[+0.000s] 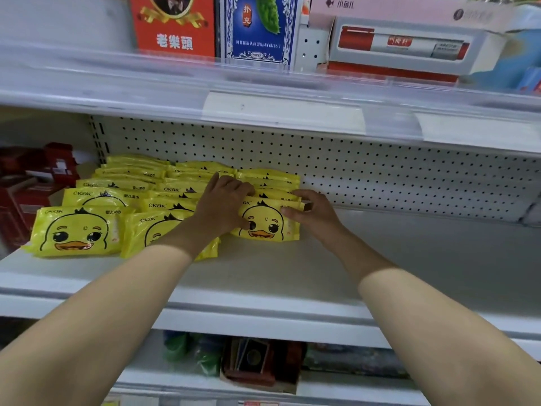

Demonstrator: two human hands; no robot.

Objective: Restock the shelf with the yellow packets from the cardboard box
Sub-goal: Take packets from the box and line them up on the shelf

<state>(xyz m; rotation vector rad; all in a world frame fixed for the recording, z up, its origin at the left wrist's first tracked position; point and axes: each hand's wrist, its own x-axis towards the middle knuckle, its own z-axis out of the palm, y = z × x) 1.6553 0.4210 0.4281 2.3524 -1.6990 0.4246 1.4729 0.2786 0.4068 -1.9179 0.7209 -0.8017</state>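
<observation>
Yellow packets (pixel 140 194) printed with a duck face stand in three overlapping rows on the white shelf (pixel 380 253), filling its 9 o'clock half and leaning back toward the pegboard (pixel 380 171) at 12 o'clock. The shelf board toward 3 o'clock is bare white.

Both hands are on the front packet (pixel 265 224) of the row nearest 3 o'clock. The left hand (pixel 225 202) lies over the packet's 9 o'clock corner, with its fingers curled together over the top edge and its thumb pressed on the printed face. The right hand (pixel 311 213) holds the packet's 3 o'clock edge, pinching it between the thumb in front and the bent fingers behind.

Dark red boxes (pixel 26 194) crowd the shelf at 9 o'clock of the packets. On the shelf above, at 12 o'clock, a red carton (pixel 172 24) stands beside a blue poker box (pixel 257 27), with a white carton (pixel 409 45) at 1 o'clock.
</observation>
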